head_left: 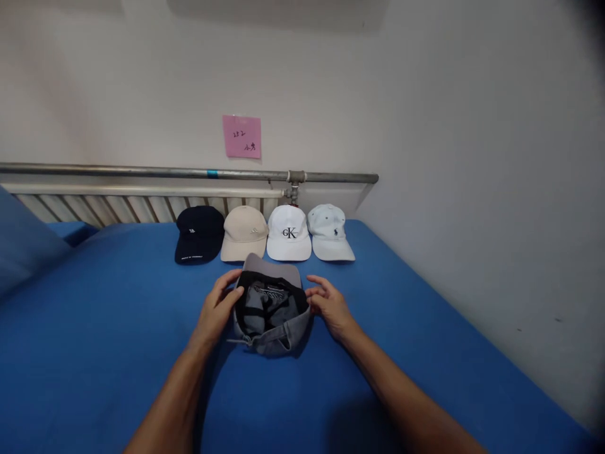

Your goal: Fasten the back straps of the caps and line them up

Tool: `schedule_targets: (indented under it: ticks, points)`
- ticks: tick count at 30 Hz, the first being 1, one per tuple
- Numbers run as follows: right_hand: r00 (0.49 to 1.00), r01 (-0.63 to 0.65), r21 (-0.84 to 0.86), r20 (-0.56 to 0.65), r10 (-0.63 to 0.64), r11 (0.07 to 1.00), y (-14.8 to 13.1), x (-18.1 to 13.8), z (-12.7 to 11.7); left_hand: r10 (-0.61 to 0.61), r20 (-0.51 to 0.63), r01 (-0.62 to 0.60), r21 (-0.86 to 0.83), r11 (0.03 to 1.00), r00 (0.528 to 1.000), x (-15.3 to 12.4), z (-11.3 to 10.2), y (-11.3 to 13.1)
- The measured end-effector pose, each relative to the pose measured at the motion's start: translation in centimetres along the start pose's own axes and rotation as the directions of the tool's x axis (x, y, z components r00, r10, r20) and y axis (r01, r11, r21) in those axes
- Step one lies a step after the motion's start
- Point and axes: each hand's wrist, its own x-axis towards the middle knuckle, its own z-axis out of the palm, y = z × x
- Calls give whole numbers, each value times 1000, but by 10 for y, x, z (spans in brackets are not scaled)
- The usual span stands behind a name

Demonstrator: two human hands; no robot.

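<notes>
A grey cap [271,315] lies upside down on the blue bedsheet [118,328], its dark inner band facing up and its brim pointing away from me. My left hand [218,309] grips the cap's left edge, thumb hooked over the rim. On the right rim rests my right hand [328,301], its fingers curled lightly against the edge. Beyond the grey cap, four caps sit in a row: a navy cap [198,233], a beige cap [244,233], a white cap [288,232] with black letters, and a pale blue cap [329,232].
A metal pipe [189,171] runs along the wall above a radiator [118,207]. A pink note [241,136] is stuck on the wall. A blue pillow [23,246] lies at the left. The right wall [496,189] borders the bed.
</notes>
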Motion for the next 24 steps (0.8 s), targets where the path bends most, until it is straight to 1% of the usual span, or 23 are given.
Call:
schedule_targets:
  ticks: [1, 2, 3, 4, 5, 7, 9, 11, 13, 15, 19, 21, 23, 24]
  points:
    - [1000, 6, 9, -18, -6, 1000, -1, 1, -1, 123, 33, -126, 107, 986, 992, -1, -1, 3]
    - [999, 11, 16, -35, -10, 1000, -2, 2, -2, 231, 79, -242, 190, 951, 970, -3, -2, 7]
    - [999, 15, 22, -50, -13, 1000, -3, 3, -3, 312, 137, -337, 243, 909, 940, -5, -1, 11]
    - [998, 18, 27, -66, -17, 999, -4, 5, -5, 359, 201, -404, 272, 874, 911, -7, 0, 14]
    - [996, 22, 31, -83, -20, 999, -4, 6, -6, 378, 258, -443, 281, 851, 889, -9, 2, 18]
    - [992, 32, 39, -122, -27, 999, -4, 9, -11, 353, 372, -463, 268, 845, 859, -13, 7, 23]
    - [985, 39, 46, -168, -31, 998, -4, 12, -16, 293, 488, -456, 256, 852, 822, -17, 12, 24]
    - [978, 40, 51, -207, -28, 998, -4, 15, -20, 234, 606, -458, 244, 855, 760, -20, 16, 24]
    - [972, 37, 52, -232, -24, 998, -2, 17, -23, 198, 695, -472, 226, 852, 691, -22, 19, 23]
    - [970, 38, 47, -243, -26, 998, -1, 17, -24, 176, 738, -494, 236, 837, 651, -26, 21, 23]
    - [967, 39, 10, -252, -35, 999, 2, 20, -26, 122, 775, -561, 330, 759, 621, -31, 28, 22]
    - [965, 46, -24, -257, -50, 999, 2, 23, -27, 107, 794, -588, 344, 732, 598, -32, 32, 20]
    - [963, 66, -72, -256, -82, 995, 0, 22, -29, 101, 806, -593, 336, 732, 583, -31, 35, 20]
    - [961, 85, -102, -254, -108, 991, -4, 20, -29, 100, 806, -580, 328, 746, 584, -30, 35, 21]
